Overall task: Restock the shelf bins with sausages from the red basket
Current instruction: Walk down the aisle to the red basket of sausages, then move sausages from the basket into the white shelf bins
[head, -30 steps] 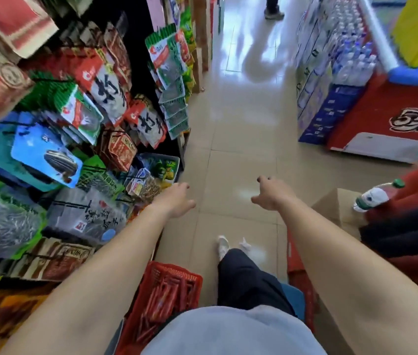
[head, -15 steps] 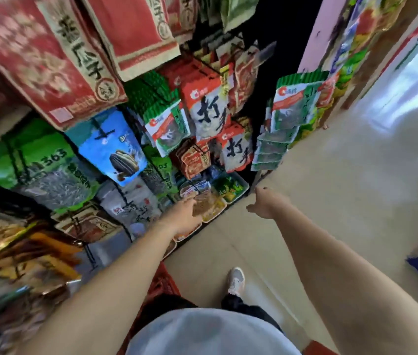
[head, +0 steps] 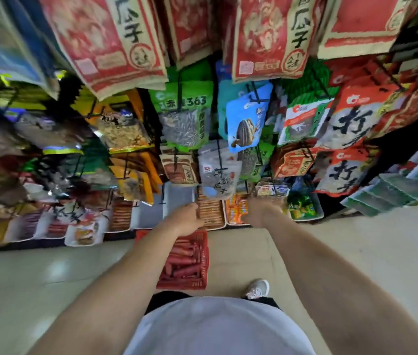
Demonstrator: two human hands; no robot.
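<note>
The red basket [head: 204, 260] stands on the floor against the bottom shelf, holding several red sausages [head: 181, 263]. My left forearm crosses over its left side. My left hand [head: 186, 217] is just above the basket at the front edge of a white bin of brown sausages [head: 211, 212], fingers loosely apart and holding nothing. My right hand [head: 260, 210] reaches between a bin of orange-wrapped sausages [head: 236, 210] and the bin to its right. Its fingers are turned away from me and blurred.
A row of white bins runs along the bottom shelf, among them a grey, seemingly bare one [head: 177, 198]. Hanging bags of sunflower seeds [head: 184, 116] and snacks crowd the space above them. My shoe [head: 257, 289] is right of the basket on the tiled floor.
My view has swung from the aisle to face the shelf. Both hands have moved forward and down to the bottom bins. The basket now lies straight ahead under my left forearm.
</note>
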